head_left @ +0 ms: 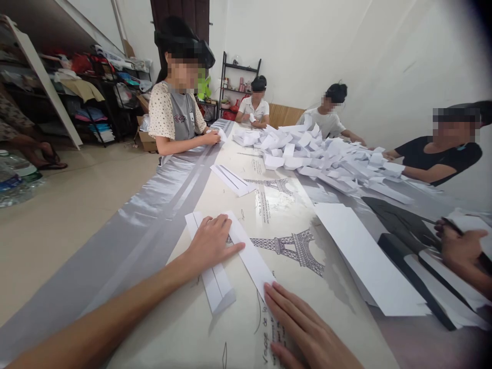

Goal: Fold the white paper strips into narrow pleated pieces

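My left hand (210, 241) lies flat, fingers spread, on a white sheet of paper (249, 256) with folded flaps that sits on the table (192, 328) in front of me. My right hand (307, 328) rests flat at the near end of the same sheet, fingertips on its corner. One folded flap (215, 287) juts toward me at the left. Neither hand grips anything.
A stack of flat white sheets (365, 261) lies to the right. A big heap of folded paper pieces (326, 154) covers the far table. Several people sit around it folding; another person's hand (461, 251) is at the right edge. Shelves (96, 87) stand at left.
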Motion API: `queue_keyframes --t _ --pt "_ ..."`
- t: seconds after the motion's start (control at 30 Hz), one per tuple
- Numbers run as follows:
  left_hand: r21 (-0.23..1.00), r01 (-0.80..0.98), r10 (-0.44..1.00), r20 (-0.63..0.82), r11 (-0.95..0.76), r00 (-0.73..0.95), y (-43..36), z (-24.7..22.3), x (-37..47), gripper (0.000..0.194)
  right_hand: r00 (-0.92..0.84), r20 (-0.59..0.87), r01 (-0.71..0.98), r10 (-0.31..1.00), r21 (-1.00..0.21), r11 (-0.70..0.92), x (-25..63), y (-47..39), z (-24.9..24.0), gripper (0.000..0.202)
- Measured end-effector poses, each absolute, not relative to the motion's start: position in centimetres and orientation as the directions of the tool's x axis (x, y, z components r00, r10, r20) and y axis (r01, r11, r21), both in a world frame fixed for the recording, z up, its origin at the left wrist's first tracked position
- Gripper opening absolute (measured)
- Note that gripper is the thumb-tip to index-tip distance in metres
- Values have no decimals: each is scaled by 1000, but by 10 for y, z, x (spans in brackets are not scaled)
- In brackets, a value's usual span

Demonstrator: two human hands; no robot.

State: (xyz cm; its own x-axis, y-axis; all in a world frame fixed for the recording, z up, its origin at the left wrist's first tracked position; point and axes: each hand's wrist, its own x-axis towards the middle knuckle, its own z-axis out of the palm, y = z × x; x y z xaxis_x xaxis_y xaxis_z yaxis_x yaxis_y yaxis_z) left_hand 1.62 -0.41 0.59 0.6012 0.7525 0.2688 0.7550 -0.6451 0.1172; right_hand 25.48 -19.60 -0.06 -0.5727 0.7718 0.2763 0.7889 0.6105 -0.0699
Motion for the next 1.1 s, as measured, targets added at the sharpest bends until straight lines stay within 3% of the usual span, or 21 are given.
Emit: queue_keyframes --t 0.17,0.3,0.37,0.6,0.87,1.1 --pt "133 746 744 302 -653 596 -4 5 15 46 -631 261 754 731 -18 657 262 -200 11 69" --pt "129 747 744 300 -652 597 -3 2 14 48 -569 243 781 786 -141 609 252 -185 33 41" --pt "128 747 743 304 -652 596 -3 2 14 48 -511 305 788 804 -207 579 240 -166 38 31" --pt "152 740 739 335 -655 584 -5 3 13 44 -502 405 819 764 -63 571 207 -115 5 30" --pt "177 725 728 368 -665 578 -2 6 13 21 -495 419 791 761 -145 594 209 -120 -2 36" --pt "189 783 788 334 -593 516 -1 8 22 30 -461 406 797 789 -202 569 210 -119 5 35"
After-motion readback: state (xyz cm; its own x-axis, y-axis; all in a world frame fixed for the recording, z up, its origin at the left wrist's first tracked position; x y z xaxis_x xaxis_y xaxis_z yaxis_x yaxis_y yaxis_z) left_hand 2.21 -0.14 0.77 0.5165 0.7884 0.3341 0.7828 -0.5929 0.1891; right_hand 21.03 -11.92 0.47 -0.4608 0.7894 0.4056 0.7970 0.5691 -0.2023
